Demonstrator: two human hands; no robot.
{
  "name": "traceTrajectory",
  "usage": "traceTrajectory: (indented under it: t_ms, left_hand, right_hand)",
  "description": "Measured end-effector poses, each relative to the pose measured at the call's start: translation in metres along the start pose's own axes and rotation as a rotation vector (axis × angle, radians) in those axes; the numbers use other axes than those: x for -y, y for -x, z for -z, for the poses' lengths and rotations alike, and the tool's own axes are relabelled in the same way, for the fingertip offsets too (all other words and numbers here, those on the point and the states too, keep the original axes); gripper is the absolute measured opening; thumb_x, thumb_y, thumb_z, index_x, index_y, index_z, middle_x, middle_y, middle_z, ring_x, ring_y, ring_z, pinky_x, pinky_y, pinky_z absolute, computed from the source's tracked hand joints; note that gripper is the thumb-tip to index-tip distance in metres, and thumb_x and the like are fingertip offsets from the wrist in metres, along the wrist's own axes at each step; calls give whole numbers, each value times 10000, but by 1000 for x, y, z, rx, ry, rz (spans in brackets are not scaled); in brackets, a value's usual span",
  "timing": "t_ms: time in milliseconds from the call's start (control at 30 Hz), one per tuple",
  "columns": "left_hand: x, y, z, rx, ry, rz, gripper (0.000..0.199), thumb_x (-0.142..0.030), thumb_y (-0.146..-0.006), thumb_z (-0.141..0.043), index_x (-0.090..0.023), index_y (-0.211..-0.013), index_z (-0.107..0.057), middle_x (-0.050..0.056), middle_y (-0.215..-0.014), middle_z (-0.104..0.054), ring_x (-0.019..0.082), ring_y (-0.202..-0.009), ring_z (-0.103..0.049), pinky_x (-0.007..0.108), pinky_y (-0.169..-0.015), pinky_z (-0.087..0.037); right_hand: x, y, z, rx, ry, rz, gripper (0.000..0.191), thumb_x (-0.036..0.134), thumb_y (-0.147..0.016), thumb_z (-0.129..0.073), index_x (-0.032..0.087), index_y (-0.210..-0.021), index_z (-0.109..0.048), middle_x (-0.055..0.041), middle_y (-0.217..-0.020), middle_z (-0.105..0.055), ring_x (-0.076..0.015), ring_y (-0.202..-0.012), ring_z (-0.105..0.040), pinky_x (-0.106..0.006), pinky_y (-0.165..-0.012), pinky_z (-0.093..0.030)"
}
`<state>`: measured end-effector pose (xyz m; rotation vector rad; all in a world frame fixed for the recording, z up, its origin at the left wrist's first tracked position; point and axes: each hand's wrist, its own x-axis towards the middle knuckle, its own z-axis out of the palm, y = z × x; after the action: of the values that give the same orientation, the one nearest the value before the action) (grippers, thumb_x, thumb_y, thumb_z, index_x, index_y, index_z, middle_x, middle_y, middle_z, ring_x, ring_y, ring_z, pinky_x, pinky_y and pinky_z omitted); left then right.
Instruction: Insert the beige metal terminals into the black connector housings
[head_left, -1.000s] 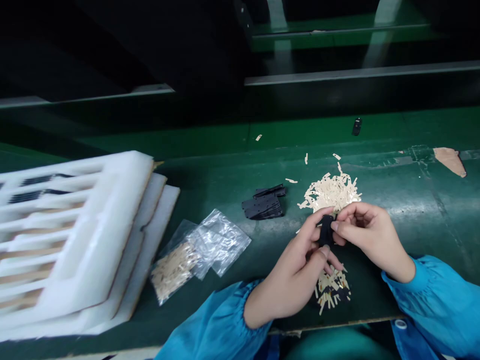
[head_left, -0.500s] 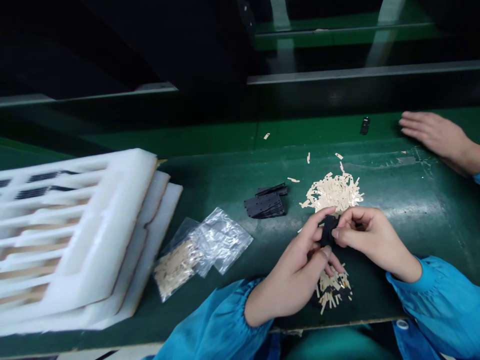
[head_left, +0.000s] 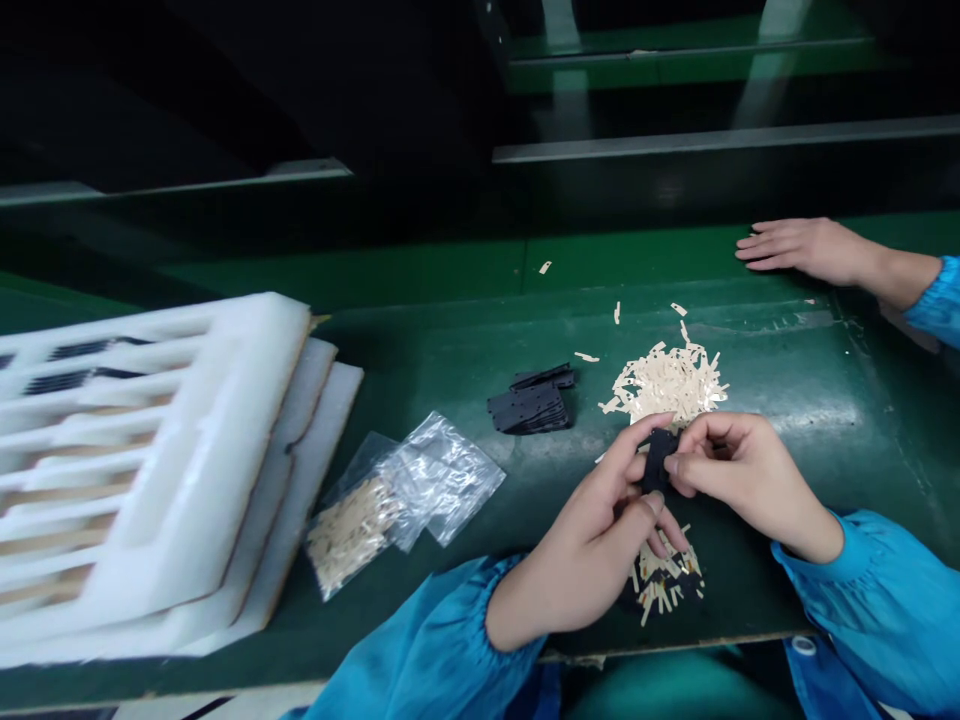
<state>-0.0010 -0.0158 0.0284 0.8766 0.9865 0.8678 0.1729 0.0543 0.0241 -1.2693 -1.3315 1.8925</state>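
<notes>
My left hand [head_left: 581, 550] holds a small black plate [head_left: 659, 460] between its thumb and fingers, tilted up in front of me. At the plate's right edge my right hand [head_left: 731, 470] pinches with thumb and forefinger; any smaller piece in that pinch is hidden. Just beyond my hands lies a heap of cream-coloured strips [head_left: 667, 385]. Below my left fingers is a smaller pile of cream strips mixed with dark bits [head_left: 667, 580]. A stack of similar black plates [head_left: 531, 405] rests to the left of the heap.
White foam trays [head_left: 262, 400] are stacked at left, dark parts in their slots. Clear plastic bags [head_left: 446, 480] lie beside them, one holding cream strips [head_left: 352, 535]. Another person's hand [head_left: 814, 250] rests on the green strip [head_left: 637, 260] at far right. Loose strips [head_left: 617, 312] lie beyond the heap.
The other person's hand has moved left, and the dark part that lay there no longer shows. One loose strip on the far green band has shifted slightly right. My hands barely moved.
</notes>
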Motion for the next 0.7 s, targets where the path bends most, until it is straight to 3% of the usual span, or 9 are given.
traceTrajectory:
  t_ms: [267,533,700]
  left_hand:
    - [-1,0,0,4,18,9,592,-92,-988,-427,-294,-1540,-350,91,-1173,-604,144,-746,-741,248,-649,-597]
    - [0,0,1,-3,6,-6,592,-81,-995,-420,-272,-1547,-328,86,-1129,-651,143,-744,-734,259,-687,-600]
    - [-1,1,1,4,2,-11,582,-93,-1005,-422,-295,-1546,-344,70,-1121,-623,137,-755,-735,247,-686,-597]
  right_hand:
    - [-2,1,0,-16,18,-2,148,289,-740,-750,199,-670,-655,2,-578,-635,-144,-533,-508,-287,-531,-373]
    - [-2,1,-2,-72,140,72,160,190,-675,-776,207,-757,-640,61,-648,-477,-122,-581,-423,-259,-533,-319]
    - [1,0,3,44,36,48,142,273,-773,-768,194,-782,-652,45,-617,-539,-130,-569,-450,-277,-554,-339]
